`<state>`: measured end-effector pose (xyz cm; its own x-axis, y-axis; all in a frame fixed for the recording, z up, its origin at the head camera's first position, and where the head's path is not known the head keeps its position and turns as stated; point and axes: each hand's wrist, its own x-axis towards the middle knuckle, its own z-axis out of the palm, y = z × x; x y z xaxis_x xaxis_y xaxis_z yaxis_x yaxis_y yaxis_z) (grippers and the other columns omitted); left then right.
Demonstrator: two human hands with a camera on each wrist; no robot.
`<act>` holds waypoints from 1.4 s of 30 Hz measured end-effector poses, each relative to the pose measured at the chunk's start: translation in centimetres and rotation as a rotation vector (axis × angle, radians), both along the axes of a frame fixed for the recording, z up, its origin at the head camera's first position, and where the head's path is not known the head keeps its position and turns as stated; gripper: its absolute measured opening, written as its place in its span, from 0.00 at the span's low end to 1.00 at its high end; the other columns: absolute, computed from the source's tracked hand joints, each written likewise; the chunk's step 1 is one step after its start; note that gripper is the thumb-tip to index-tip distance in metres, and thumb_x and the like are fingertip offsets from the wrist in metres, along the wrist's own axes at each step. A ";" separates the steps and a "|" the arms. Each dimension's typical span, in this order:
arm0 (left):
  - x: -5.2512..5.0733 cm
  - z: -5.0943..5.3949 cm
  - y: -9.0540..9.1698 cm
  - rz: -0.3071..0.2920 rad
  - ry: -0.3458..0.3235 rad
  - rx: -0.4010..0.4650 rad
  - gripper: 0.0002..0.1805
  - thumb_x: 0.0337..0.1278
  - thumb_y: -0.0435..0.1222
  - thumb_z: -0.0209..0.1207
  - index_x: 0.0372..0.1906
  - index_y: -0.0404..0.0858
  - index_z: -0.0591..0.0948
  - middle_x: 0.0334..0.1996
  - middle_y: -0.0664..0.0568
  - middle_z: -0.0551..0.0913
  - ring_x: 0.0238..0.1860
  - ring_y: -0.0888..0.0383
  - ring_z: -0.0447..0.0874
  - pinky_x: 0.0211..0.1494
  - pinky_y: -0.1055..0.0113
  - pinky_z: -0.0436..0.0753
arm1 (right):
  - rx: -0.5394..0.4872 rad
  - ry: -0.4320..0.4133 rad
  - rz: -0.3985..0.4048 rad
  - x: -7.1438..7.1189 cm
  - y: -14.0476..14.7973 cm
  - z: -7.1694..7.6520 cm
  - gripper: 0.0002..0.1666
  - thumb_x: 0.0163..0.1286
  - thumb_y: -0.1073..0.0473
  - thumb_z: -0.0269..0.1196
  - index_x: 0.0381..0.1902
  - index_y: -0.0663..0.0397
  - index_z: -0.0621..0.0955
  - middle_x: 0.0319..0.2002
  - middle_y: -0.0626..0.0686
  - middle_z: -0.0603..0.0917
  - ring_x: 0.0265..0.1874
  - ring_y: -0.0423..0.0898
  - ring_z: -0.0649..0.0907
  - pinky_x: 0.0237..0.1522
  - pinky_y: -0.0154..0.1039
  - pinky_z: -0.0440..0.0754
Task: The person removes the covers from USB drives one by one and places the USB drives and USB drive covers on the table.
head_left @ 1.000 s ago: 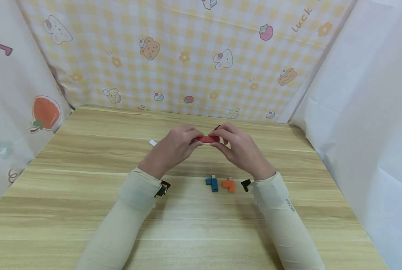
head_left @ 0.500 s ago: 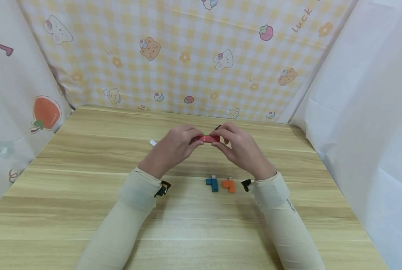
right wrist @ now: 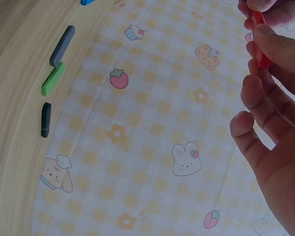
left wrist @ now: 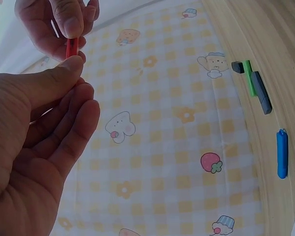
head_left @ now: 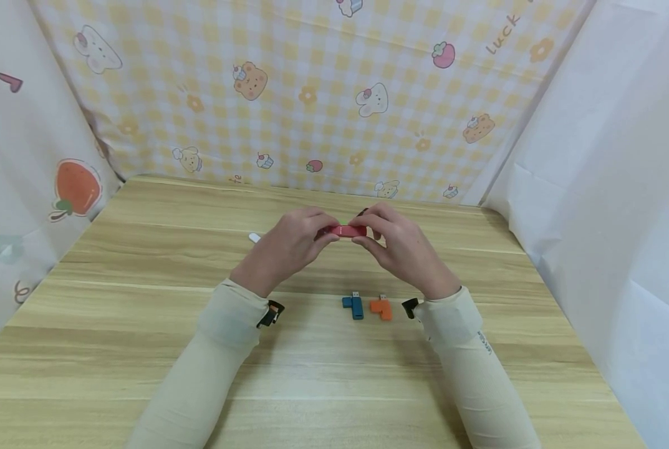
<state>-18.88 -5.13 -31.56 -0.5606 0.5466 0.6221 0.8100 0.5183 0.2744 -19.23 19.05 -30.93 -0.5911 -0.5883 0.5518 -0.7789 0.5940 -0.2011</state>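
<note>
A slim red USB stick (head_left: 348, 231) is held level above the far part of the table. My left hand (head_left: 289, 244) pinches its left end between thumb and fingers, and my right hand (head_left: 406, 252) pinches its right end. A pale line crosses the stick between them. Fingertips cover both ends. In the right wrist view the red stick (right wrist: 262, 56) shows under the right thumb. Nearer on the table lie a blue USB stick (head_left: 357, 307) and an orange USB stick (head_left: 385, 310), each with a bare metal plug and a cap-like piece beside it.
Along the table's back lie a black stick (left wrist: 237, 67), a green stick (left wrist: 249, 78), a dark grey stick (left wrist: 261, 93) and a bright blue stick (left wrist: 282, 153). A white stick (head_left: 254, 237) shows beside the left hand. A checked cloth (head_left: 312, 93) stands behind the table.
A pale line across the red USB stick, not visible a second ago, shows from half a second ago onward. Both hands have barely moved and keep their grip.
</note>
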 end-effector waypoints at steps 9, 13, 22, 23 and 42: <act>0.1 0.1 0.0 0.014 -0.004 -0.013 0.08 0.68 0.30 0.71 0.46 0.27 0.89 0.42 0.40 0.91 0.39 0.50 0.90 0.45 0.63 0.92 | 0.006 0.006 -0.005 0.0 0.0 -0.1 0.15 0.67 0.64 0.78 0.50 0.58 0.90 0.48 0.54 0.86 0.37 0.49 0.83 0.36 0.39 0.83; 0.1 0.1 0.0 0.012 -0.010 -0.012 0.08 0.68 0.30 0.71 0.46 0.27 0.89 0.42 0.40 0.91 0.39 0.50 0.91 0.45 0.63 0.92 | 0.006 0.003 -0.004 0.0 0.0 0.0 0.14 0.67 0.64 0.77 0.50 0.57 0.90 0.48 0.54 0.86 0.36 0.49 0.83 0.36 0.39 0.83; 0.0 0.2 0.0 0.009 -0.037 -0.016 0.08 0.70 0.30 0.70 0.47 0.28 0.89 0.43 0.41 0.92 0.41 0.50 0.92 0.48 0.63 0.93 | 0.017 -0.007 -0.006 0.0 0.1 0.0 0.13 0.70 0.61 0.76 0.51 0.57 0.90 0.48 0.54 0.87 0.36 0.49 0.83 0.36 0.39 0.84; 0.0 0.2 0.0 0.009 -0.038 -0.015 0.09 0.70 0.30 0.70 0.47 0.28 0.89 0.43 0.41 0.92 0.41 0.50 0.92 0.48 0.63 0.93 | 0.017 -0.008 -0.007 0.0 0.1 0.0 0.13 0.70 0.61 0.76 0.51 0.57 0.90 0.48 0.55 0.87 0.36 0.49 0.83 0.36 0.40 0.84; -0.9 0.8 -5.0 0.224 -0.141 0.052 0.06 0.69 0.28 0.70 0.44 0.27 0.89 0.39 0.40 0.90 0.37 0.48 0.88 0.43 0.56 0.91 | -0.041 0.001 -0.177 -0.8 3.6 1.0 0.11 0.71 0.65 0.74 0.50 0.60 0.89 0.45 0.56 0.85 0.35 0.48 0.78 0.34 0.37 0.73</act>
